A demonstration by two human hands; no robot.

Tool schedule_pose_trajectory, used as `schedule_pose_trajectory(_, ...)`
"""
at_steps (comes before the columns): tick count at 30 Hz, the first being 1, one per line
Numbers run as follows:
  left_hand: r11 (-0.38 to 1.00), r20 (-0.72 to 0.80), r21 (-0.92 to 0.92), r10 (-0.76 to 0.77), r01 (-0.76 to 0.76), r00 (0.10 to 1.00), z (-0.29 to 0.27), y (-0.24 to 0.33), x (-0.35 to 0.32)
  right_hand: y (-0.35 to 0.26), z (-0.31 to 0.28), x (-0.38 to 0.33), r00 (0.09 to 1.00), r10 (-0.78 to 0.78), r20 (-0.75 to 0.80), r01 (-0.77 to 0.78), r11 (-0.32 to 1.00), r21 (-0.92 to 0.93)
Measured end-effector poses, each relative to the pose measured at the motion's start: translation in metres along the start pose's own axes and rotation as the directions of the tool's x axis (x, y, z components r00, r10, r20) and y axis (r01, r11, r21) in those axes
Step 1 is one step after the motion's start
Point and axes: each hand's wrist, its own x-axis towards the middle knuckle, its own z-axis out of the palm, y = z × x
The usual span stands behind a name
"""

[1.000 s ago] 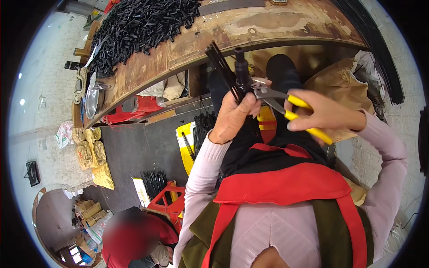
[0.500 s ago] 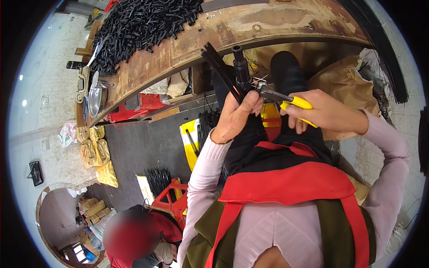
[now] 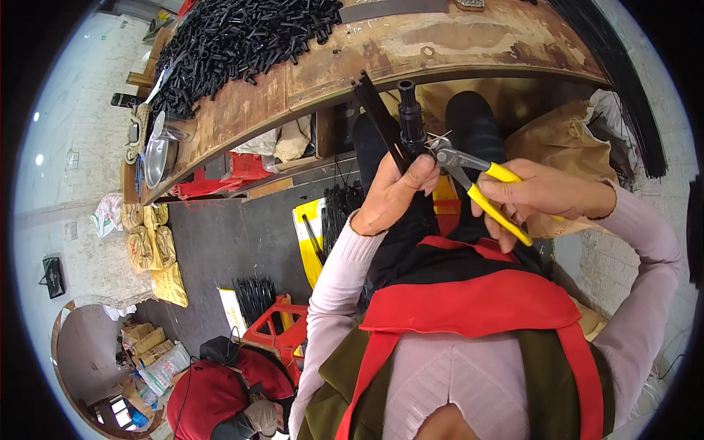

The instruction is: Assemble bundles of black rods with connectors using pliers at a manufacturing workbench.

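Your R hand (image 3: 539, 194) has let the yellow-handled pliers (image 3: 506, 218) spread: ½ sec ago the grips were squeezed nearly together, now they stand well apart, thumb on the upper one, fingers round the lower, so the hand is looser but keeps hold. The pliers' metal head is right by your L fingertips, nr the pale thin strands (image 3: 439, 137) sticking out at the black tube (image 3: 411, 114); can't tell if it touches them.

Your L hand (image 3: 396, 192) stays wrapped tight, thumb pressed over, pinching the bundle of black rods (image 3: 380, 114) w/ the tube alongside. Rods lean up-left, tube's approx upright; both sit a touch further R in view than ½ sec ago. Tube's in front of the bench (image 3: 337, 81), its top by the near edge, over your lap.

On the bench, same as before: heap of small black tubes (image 3: 242, 44) at the L end, grey strip (image 3: 394, 9) along the far edge, metal bowl (image 3: 155, 165) at the near L corner. Co-worker in red (image 3: 213, 396) is bent over lower L, same spot, by the red stool (image 3: 280, 326).
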Motion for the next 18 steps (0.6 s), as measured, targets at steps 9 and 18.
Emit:
schedule_pose_trajectory(9,1.0,0.01,0.006,0.027,-0.027,1.0,-0.001,0.0,0.006,0.0,0.008,-0.004,0.812,-0.54,-0.222,0.112,0.516,-0.849)
schedule_pose_trajectory(18,1.0,0.081,-0.003,0.017,-0.017,0.997,-0.002,0.002,0.005,-0.003,0.011,-0.008,0.996,-0.002,-0.087,0.0,1.0,-0.023)
